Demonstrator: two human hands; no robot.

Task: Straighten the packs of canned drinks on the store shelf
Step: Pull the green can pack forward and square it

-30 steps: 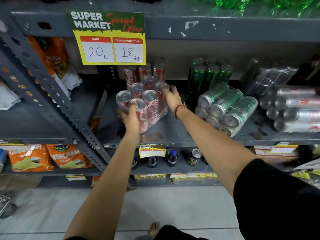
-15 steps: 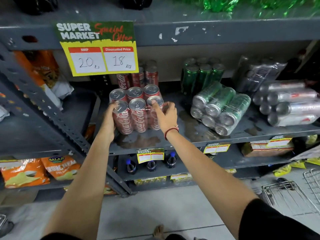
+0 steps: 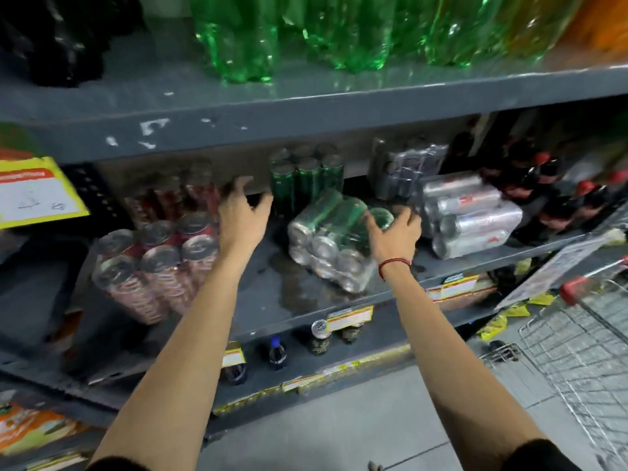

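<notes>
Both hands had left the red pack [image 3: 153, 266]; spread fingers [image 3: 406, 215] now apparently touched the toppled green pack [image 3: 326, 239], gripping nothing.

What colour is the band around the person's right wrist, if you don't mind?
Red: a thin red band circles the right wrist, clearest in the head view.

Just left of the left hand's fingers [image 3: 243, 198], the red cans [image 3: 154, 266] carried white script and silver tops. Under the right hand's fingertips [image 3: 406, 217], the wrapped pack [image 3: 331, 239] showed green cans with silver ends. Right of them lay silver cans [image 3: 470, 220] with small red marks, and a red thread [image 3: 394, 265] circled the wrist.
</notes>
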